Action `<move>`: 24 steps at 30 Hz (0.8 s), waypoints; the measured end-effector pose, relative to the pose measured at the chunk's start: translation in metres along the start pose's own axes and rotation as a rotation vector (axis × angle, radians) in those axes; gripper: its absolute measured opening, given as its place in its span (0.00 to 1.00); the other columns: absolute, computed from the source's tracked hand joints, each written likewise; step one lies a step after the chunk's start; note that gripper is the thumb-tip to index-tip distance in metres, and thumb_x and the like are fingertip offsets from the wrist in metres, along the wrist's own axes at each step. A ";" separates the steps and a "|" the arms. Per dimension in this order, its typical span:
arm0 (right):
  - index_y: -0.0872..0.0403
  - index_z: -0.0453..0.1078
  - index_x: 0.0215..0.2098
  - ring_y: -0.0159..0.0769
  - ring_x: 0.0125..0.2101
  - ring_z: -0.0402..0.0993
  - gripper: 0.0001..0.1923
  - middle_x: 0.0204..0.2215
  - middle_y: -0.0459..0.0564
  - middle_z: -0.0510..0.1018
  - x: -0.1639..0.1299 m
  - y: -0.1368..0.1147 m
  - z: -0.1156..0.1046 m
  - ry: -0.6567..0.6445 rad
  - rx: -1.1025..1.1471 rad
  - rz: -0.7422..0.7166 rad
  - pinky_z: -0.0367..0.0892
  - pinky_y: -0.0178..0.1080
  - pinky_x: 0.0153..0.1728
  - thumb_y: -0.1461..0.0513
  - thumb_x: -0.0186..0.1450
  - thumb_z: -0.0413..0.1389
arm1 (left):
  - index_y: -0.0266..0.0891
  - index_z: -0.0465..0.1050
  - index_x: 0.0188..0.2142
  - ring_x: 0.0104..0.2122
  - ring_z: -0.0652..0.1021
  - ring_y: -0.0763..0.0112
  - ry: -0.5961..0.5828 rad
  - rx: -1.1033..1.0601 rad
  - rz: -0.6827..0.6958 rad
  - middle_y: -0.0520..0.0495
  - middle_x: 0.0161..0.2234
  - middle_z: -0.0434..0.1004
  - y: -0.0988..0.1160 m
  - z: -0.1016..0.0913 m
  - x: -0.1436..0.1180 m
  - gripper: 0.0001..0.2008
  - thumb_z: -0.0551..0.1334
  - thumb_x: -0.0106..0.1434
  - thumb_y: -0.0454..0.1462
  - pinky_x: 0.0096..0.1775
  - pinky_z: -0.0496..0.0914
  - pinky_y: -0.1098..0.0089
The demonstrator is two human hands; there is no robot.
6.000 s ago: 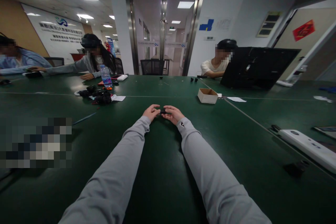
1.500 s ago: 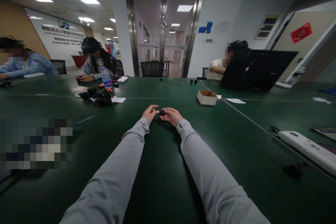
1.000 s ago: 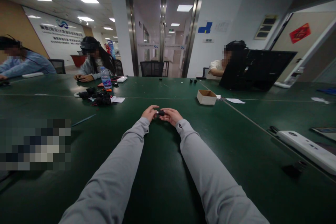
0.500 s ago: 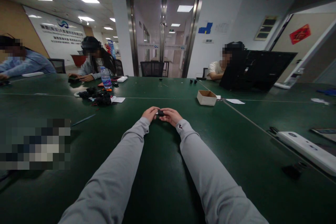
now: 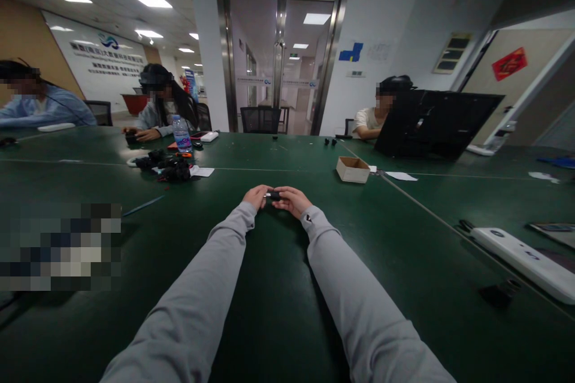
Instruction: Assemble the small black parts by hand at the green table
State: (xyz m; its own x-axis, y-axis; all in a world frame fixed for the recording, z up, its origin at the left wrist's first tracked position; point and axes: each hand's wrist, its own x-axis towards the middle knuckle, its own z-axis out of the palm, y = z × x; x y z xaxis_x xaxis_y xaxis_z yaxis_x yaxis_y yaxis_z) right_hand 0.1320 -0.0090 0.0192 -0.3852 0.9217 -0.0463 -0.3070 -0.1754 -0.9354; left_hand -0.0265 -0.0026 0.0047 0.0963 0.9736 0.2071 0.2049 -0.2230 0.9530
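Observation:
Between my hands is a small black stick [image 5: 274,195] with a silvery end pointing left, perhaps a USB plug; its exact kind is too small to tell. My right hand [image 5: 294,200] is closed, pinching the black end between thumb and fingers. At the silvery end, my left hand [image 5: 256,196] has its fingers curled together against the piece, which they partly hide. Both forearms, in grey sleeves, reach forward over the green table [image 5: 274,287].
An open cardboard box [image 5: 353,171] stands ahead to the right. Black tangled items [image 5: 167,166] and a water bottle [image 5: 182,134] are ahead left. A white power strip [image 5: 525,260] lies at right. Several people sit around the table, one behind a black monitor [image 5: 438,122].
Slightly more of the silvery end shows between my hands, which stay in nearly the same place. The view has tipped up a little.

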 end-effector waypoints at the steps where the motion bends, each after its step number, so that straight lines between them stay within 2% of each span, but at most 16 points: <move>1: 0.60 0.65 0.37 0.33 0.23 0.75 0.10 0.26 0.53 0.75 0.000 0.000 0.000 0.000 0.000 0.000 0.72 0.35 0.28 0.73 0.59 0.46 | 0.33 0.70 0.39 0.13 0.63 0.77 0.001 0.010 0.007 0.56 0.11 0.60 -0.001 0.000 0.000 0.16 0.50 0.57 0.40 0.18 0.55 0.76; 9: 0.60 0.64 0.37 0.34 0.24 0.75 0.11 0.25 0.53 0.75 0.001 0.003 -0.002 -0.007 -0.005 -0.004 0.73 0.36 0.29 0.74 0.58 0.46 | 0.34 0.70 0.38 0.14 0.64 0.77 0.004 0.027 0.013 0.56 0.12 0.62 -0.004 0.000 0.002 0.15 0.53 0.55 0.40 0.19 0.57 0.76; 13: 0.59 0.62 0.40 0.34 0.24 0.76 0.12 0.25 0.52 0.75 0.000 0.003 -0.001 -0.019 0.023 -0.019 0.73 0.38 0.31 0.73 0.58 0.47 | 0.35 0.69 0.38 0.16 0.65 0.77 0.005 -0.011 0.005 0.56 0.14 0.63 0.003 0.002 -0.002 0.14 0.55 0.54 0.39 0.20 0.58 0.76; 16: 0.55 0.57 0.46 0.35 0.27 0.76 0.18 0.28 0.49 0.75 -0.009 0.001 0.009 -0.046 0.117 -0.024 0.72 0.40 0.33 0.72 0.59 0.47 | 0.35 0.69 0.35 0.21 0.68 0.76 0.059 -0.038 0.076 0.52 0.20 0.67 0.014 0.004 -0.013 0.13 0.56 0.54 0.42 0.25 0.62 0.74; 18: 0.53 0.53 0.49 0.34 0.29 0.76 0.21 0.31 0.49 0.74 -0.022 0.003 0.021 -0.088 0.177 -0.036 0.72 0.40 0.34 0.71 0.59 0.49 | 0.36 0.69 0.34 0.27 0.70 0.73 0.130 0.009 0.170 0.49 0.26 0.69 0.023 0.004 -0.027 0.14 0.55 0.55 0.45 0.31 0.65 0.72; 21: 0.49 0.50 0.51 0.32 0.29 0.76 0.25 0.39 0.49 0.71 -0.055 0.013 0.045 -0.170 0.193 -0.027 0.71 0.40 0.34 0.67 0.58 0.53 | 0.38 0.69 0.31 0.35 0.69 0.69 0.205 0.225 0.313 0.46 0.31 0.68 0.041 -0.001 -0.061 0.17 0.49 0.59 0.46 0.40 0.65 0.67; 22: 0.48 0.49 0.52 0.32 0.28 0.76 0.27 0.43 0.50 0.69 -0.070 0.016 0.053 -0.204 0.170 0.004 0.71 0.40 0.33 0.65 0.58 0.54 | 0.38 0.69 0.29 0.35 0.69 0.68 0.181 0.322 0.343 0.45 0.31 0.68 0.048 -0.004 -0.076 0.17 0.47 0.60 0.46 0.41 0.64 0.66; 24: 0.44 0.44 0.55 0.31 0.28 0.75 0.33 0.51 0.54 0.61 -0.107 0.021 0.066 -0.292 0.065 0.089 0.71 0.42 0.32 0.62 0.57 0.56 | 0.39 0.68 0.25 0.32 0.68 0.68 0.027 0.506 0.359 0.45 0.29 0.67 0.063 -0.016 -0.110 0.17 0.47 0.60 0.46 0.39 0.65 0.64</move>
State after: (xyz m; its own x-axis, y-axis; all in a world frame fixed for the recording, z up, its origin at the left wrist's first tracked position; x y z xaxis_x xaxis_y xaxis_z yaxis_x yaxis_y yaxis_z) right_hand 0.1094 -0.1342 0.0277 -0.6438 0.7651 -0.0160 -0.3125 -0.2819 -0.9071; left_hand -0.0399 -0.1232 0.0458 0.2214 0.8330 0.5070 0.6012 -0.5260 0.6016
